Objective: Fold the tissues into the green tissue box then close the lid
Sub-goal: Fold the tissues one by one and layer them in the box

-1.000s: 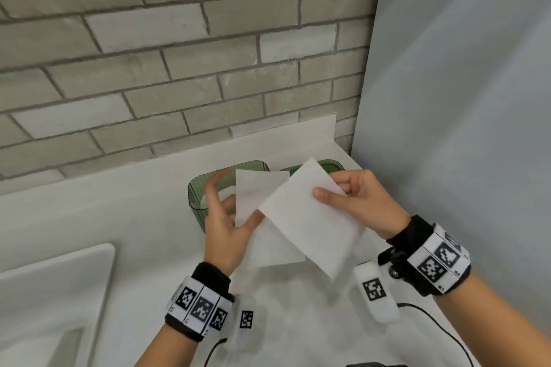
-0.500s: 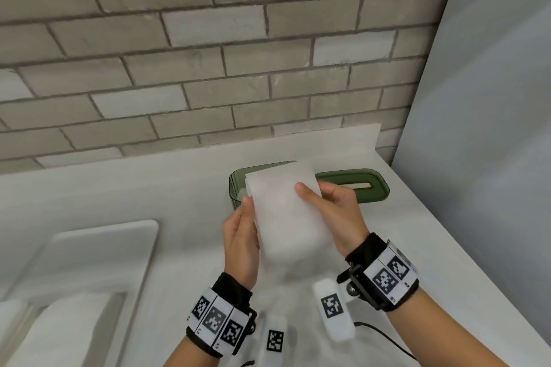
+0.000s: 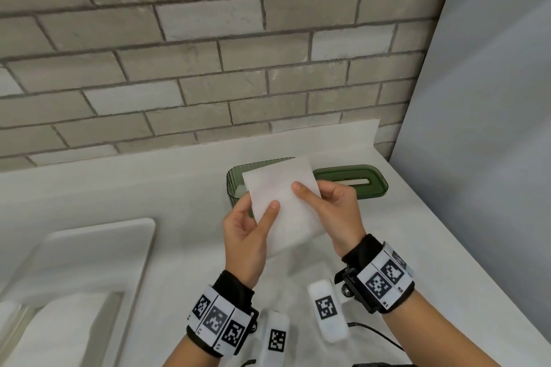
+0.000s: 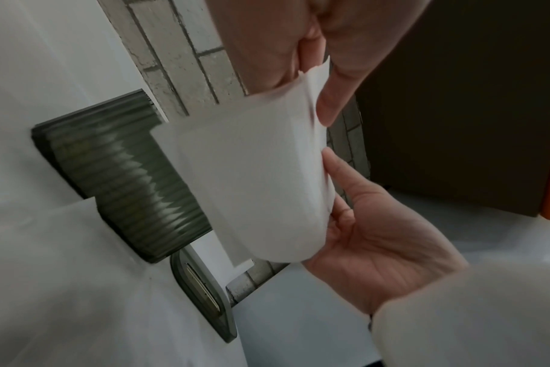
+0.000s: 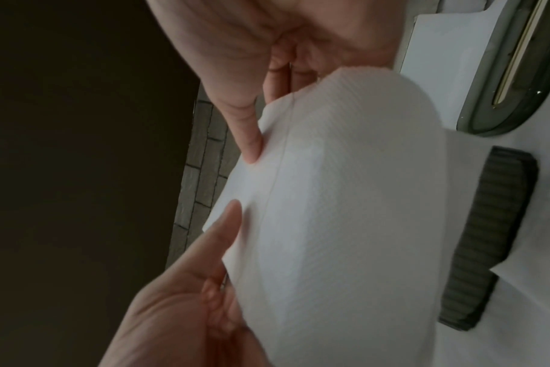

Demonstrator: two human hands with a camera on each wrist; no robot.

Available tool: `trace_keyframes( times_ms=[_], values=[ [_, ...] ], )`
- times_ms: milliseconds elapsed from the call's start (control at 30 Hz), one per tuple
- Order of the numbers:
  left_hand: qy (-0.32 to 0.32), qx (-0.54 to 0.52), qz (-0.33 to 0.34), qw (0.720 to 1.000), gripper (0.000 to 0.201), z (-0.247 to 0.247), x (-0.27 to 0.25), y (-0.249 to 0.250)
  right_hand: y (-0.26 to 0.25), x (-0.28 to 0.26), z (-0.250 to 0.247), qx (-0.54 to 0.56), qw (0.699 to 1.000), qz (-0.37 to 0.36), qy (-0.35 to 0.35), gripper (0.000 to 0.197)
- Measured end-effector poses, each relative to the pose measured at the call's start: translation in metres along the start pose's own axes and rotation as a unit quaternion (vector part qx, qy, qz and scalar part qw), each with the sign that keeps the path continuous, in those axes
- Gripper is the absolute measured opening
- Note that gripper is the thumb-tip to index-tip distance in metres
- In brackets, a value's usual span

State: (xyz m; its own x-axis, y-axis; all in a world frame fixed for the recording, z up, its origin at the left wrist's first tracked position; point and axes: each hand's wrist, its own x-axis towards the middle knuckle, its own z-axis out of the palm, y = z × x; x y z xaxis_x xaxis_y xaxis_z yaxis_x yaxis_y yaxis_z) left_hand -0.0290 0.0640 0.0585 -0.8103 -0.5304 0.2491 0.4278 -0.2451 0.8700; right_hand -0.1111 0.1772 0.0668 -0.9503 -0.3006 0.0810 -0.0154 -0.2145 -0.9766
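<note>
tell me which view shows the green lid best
The head view: the lid lies whole on the counter right of the open green box, slot up. The left wrist view shows it edge-on and partly behind the tissue; the right wrist view cuts it off at the frame's corner.

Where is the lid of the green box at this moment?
In the head view the lid lies on the white counter just right of the open green box, behind the right hand and near the corner of the brick wall.

Soft even light, dim blurry wrist views
</note>
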Motion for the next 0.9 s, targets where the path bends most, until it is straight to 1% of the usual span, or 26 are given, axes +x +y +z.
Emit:
trace_keyframes(
  times_ms=[100,167,300,367,400,467,500,533,567,600,633,667,700,767,800,833,900],
  values=[
    [0.003,0.003,0.001,1.0,0.033,0.001,0.0,-0.001,-0.001,-0.001,0.001,0.003,1.0,0.003,0.013,0.023],
    [0.006,0.01,0.002,1.0,0.033,0.0,-0.001,-0.002,-0.001,-0.001,0.001,0.003,1.0,0.001,0.015,0.024],
    [0.008,0.034,0.01,0.999,0.032,-0.001,-0.001,-0.002,0.005,0.004,0.001,-0.014,1.0,-0.002,0.008,0.039],
    [0.01,0.052,0.02,0.998,0.036,-0.005,0.0,-0.002,0.008,0.01,-0.003,-0.045,0.999,0.005,0.001,0.047],
    [0.013,0.063,0.028,0.998,0.04,-0.008,0.001,-0.001,0.008,0.014,-0.007,-0.068,0.998,0.013,-0.002,0.042],
    [0.017,0.078,0.038,0.996,0.056,-0.018,0.001,0.0,0.008,0.024,-0.022,-0.127,0.991,0.026,-0.02,0.022],
    [0.015,0.08,0.037,0.996,0.065,-0.024,0.001,0.001,0.009,0.03,-0.031,-0.175,0.984,0.025,-0.034,0.015],
    [0.017,0.09,0.037,0.995,0.072,-0.031,0.001,0.001,0.011,0.035,-0.042,-0.236,0.97,0.021,-0.049,0.012],
    [0.021,0.111,0.043,0.993,0.073,-0.038,0.001,0.001,0.015,0.04,-0.053,-0.304,0.95,0.018,-0.07,0.01],
    [0.025,0.151,0.054,0.987,0.068,-0.046,0.001,0.0,0.018,0.044,-0.062,-0.367,0.925,0.017,-0.1,0.01],
    [0.023,0.192,0.065,0.979,0.059,-0.053,0.001,0.0,0.021,0.046,-0.07,-0.422,0.896,0.022,-0.136,0.011],
    [0.024,0.219,0.064,0.973,0.05,-0.058,0.001,0.0,0.024,0.048,-0.075,-0.466,0.867,0.03,-0.174,0.013],
    [0.03,0.224,0.054,0.973,0.043,-0.061,0.0,0.002,0.027,0.048,-0.078,-0.5,0.838,0.041,-0.212,0.015],
    [0.043,0.228,0.046,0.972,0.039,-0.066,-0.003,0.004,0.034,0.044,-0.079,-0.543,0.79,0.069,-0.276,0.017],
    [0.047,0.235,0.048,0.97,0.04,-0.068,-0.004,0.005,0.039,0.039,-0.077,-0.553,0.772,0.081,-0.304,0.02],
    [0.053,0.245,0.049,0.967,0.042,-0.073,-0.004,0.006,0.044,0.032,-0.074,-0.557,0.758,0.086,-0.33,0.024],
    [0.07,0.261,0.046,0.962,0.054,-0.084,-0.002,0.006,0.053,0.02,-0.063,-0.557,0.742,0.075,-0.364,0.038]
  ],
)
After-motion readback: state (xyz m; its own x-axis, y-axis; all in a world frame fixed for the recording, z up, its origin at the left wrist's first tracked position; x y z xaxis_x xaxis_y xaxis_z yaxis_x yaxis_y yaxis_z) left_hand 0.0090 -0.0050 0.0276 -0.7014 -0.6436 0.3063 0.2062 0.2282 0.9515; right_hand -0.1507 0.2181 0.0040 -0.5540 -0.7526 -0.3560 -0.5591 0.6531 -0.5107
